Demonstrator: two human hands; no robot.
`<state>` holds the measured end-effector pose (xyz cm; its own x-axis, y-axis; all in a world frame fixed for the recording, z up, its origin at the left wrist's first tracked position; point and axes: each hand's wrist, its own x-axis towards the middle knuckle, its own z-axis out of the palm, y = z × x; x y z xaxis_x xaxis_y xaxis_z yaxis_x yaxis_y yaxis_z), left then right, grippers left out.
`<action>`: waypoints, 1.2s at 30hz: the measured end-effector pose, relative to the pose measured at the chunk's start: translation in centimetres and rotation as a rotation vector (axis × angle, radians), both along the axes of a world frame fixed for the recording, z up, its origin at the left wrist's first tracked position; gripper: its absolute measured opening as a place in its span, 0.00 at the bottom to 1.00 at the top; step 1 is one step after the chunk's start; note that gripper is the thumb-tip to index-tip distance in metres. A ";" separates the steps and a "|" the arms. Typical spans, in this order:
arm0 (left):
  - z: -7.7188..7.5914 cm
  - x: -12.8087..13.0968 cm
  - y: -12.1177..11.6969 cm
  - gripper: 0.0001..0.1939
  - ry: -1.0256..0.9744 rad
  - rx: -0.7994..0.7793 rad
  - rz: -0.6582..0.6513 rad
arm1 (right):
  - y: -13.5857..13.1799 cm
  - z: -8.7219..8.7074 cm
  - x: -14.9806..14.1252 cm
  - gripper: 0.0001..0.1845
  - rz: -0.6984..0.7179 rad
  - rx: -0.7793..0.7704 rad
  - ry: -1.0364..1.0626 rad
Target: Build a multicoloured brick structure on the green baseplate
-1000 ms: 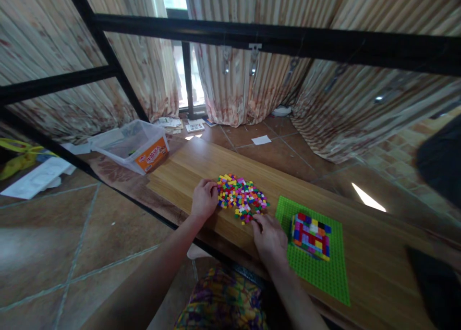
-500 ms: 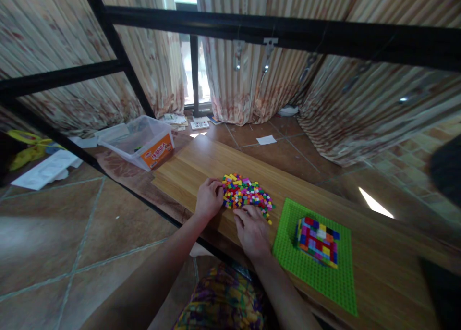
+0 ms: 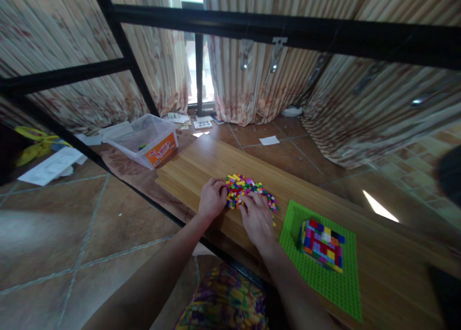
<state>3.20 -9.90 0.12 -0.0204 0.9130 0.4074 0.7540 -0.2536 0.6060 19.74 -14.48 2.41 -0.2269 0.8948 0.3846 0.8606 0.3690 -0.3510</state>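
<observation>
A heap of small multicoloured building bricks (image 3: 239, 182) lies on the wooden tabletop (image 3: 201, 159). At its left edge is my left hand (image 3: 213, 198), its fingers curled in towards the thumb; whatever they hold is hidden. My right hand (image 3: 257, 217) reaches over the front of the heap, fingers bent, a little apart and touching the bricks. To the right, a green baseplate (image 3: 324, 291) carries a low block (image 3: 322, 243) built of bricks in red, blue, yellow, purple and other colours. Neither hand touches the baseplate.
A clear plastic box (image 3: 131, 135) with an orange label stands beyond the table's left end. A black metal frame (image 3: 216, 15) crosses above the far side. Papers (image 3: 269, 140) lie on the tiled floor, before striped curtains (image 3: 248, 90).
My right hand has moved forward from the near edge of the heap onto the bricks. The left hand stays at the heap's left edge. The view has shifted slightly.
</observation>
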 end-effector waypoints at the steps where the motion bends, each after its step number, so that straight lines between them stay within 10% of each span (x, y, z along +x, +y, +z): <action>1: 0.0 0.0 0.0 0.08 -0.002 0.003 -0.002 | 0.2 0.0 -0.2 0.11 0.000 -0.005 -0.017; 12: 0.2 -0.2 0.0 0.08 -0.052 0.021 -0.052 | -0.3 0.1 -0.2 0.08 -0.001 -0.026 0.018; 24: 3.1 0.2 -3.2 0.09 -0.054 0.204 -0.181 | -7.4 2.1 2.8 0.08 -0.254 -0.227 0.690; 36: 6.4 7.7 -10.7 0.08 -0.524 -0.400 -0.542 | -10.4 2.7 4.0 0.09 -0.270 -0.339 1.107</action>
